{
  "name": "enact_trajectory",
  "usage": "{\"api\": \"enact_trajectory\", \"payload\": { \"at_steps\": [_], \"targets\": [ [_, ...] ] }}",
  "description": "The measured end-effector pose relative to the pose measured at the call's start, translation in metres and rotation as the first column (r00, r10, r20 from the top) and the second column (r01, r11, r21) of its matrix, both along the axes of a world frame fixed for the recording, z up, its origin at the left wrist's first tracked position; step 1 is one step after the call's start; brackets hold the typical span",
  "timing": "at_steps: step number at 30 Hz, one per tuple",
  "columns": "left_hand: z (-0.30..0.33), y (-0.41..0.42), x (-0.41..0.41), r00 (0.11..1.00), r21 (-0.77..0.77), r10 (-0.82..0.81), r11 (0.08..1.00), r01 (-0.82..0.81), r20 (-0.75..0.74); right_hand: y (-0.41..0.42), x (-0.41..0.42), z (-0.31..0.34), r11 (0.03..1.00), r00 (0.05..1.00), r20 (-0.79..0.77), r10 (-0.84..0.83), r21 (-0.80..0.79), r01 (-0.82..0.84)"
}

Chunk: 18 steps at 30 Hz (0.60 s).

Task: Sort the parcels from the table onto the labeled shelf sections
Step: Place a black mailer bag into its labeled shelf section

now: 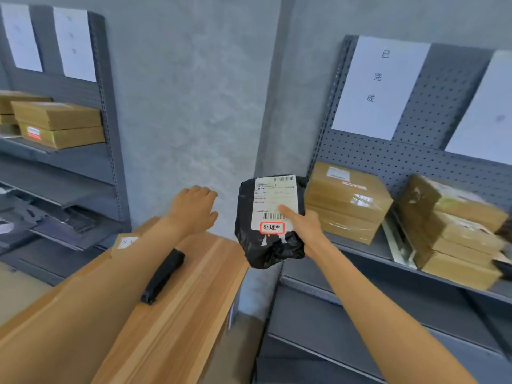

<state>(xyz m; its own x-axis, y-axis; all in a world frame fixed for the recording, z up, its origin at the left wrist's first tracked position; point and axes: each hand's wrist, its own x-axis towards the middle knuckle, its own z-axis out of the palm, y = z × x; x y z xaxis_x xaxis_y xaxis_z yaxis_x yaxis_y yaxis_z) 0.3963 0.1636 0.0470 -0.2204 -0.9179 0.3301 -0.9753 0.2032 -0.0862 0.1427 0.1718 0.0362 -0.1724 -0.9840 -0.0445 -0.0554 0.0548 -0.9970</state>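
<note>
In the air between the table and the right-hand shelves, the black parcel (270, 234) stands upright in my right hand (303, 231), long axis vertical, thumb pressed on its white label and fingers curled behind. Its red-boxed tag reads 处理中 (the sheet on the right shelf (360, 250) reads 已完成, so I judge it belongs elsewhere). The boxes (346, 200) sit just right of it. My left hand (194, 209) hovers relaxed over the table (194, 286), holding nothing, nearer the left shelves (83, 162).
</note>
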Motion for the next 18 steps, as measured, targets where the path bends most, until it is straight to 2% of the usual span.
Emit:
{"api": "enact_trajectory", "payload": {
  "at_steps": [8, 13, 18],
  "targets": [
    [0.048, 0.016, -0.104, 0.988, -0.040, -0.151, 0.988, 0.150, -0.016, 0.055, -0.099, 0.049, 0.982, 0.987, 0.033, -0.155, -0.103, 0.158],
    [0.067, 0.057, -0.177, 0.974, -0.030, -0.225, 0.974, 0.225, -0.016, 0.112, -0.160, 0.076, 0.963, 0.968, -0.033, -0.247, -0.118, 0.242],
    [0.093, 0.114, -0.256, 0.941, -0.097, -0.338, 0.938, 0.333, -0.029, 0.190, -0.226, 0.099, 0.928, 0.940, -0.004, -0.341, -0.158, 0.336]
  ]
}}
